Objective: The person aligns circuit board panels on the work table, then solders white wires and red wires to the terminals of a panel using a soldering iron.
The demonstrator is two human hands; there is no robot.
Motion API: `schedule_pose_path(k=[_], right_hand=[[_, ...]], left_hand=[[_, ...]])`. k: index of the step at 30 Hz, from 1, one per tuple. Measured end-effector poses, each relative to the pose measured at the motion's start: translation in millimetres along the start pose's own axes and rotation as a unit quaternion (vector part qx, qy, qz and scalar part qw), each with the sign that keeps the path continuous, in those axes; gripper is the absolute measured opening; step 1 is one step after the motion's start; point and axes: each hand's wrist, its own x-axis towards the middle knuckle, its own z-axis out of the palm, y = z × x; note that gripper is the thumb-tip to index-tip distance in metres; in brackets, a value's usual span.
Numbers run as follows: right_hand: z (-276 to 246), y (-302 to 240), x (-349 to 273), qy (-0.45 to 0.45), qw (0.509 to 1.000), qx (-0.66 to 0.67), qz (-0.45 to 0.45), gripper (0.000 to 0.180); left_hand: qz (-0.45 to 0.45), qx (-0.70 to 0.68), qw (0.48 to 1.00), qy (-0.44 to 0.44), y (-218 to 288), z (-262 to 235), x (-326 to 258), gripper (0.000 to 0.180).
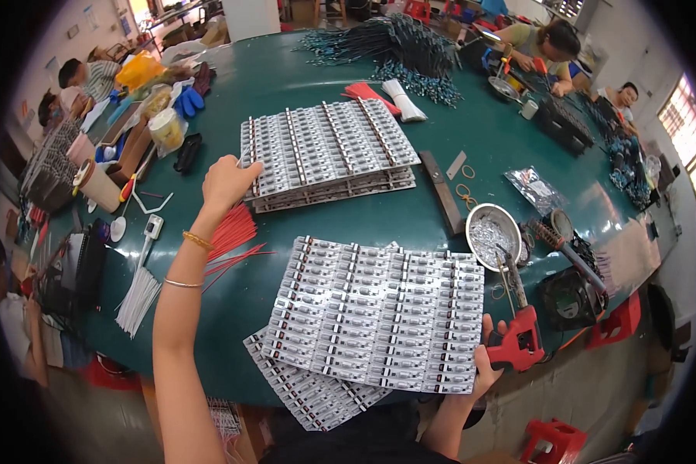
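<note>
A stack of pale circuit board panels [329, 147], each with rows of small parts, sits tilted in the middle of the green table. My left hand [230, 182] pinches the left edge of the stack's top panel. Nearer to me, another populated circuit board panel [379, 317] is held by its lower right edge in my right hand [483, 363], thumb in front and some fingers hidden behind. Under that one, a further panel [309, 390] sticks out at an angle past the table's front edge. Just right of my right hand is a red glue gun [520, 344].
A metal pan [493, 236] with shiny bits stands beyond the glue gun. Red cable ties [232, 232] and white cable ties [138, 301] lie left. A dark bar [442, 193] lies beside the stack. Dark wire bundles [398, 46] fill the far side; several people work around the table.
</note>
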Motion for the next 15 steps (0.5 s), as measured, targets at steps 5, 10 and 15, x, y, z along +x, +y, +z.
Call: schedule_pose_path(k=[5,10,15], right_hand=[[2.0,0.7,0.7,-0.010,1.000,0.004,0.007,0.067],[-2.4,3.0,2.1,-0.018,1.000,0.000,0.004,0.066],[-3.1,2.0,0.7,-0.028,1.000,0.013,0.006,0.065]], left_hand=[[-0.044,-0.535,0.843,-0.039,-20.3,5.1,-7.2,0.033],[0.002,-0.641,0.767,-0.027,-21.5,6.8,-21.7,0.042],[0.056,-0.700,0.712,-0.015,-25.1,-11.1,-37.1,0.046]])
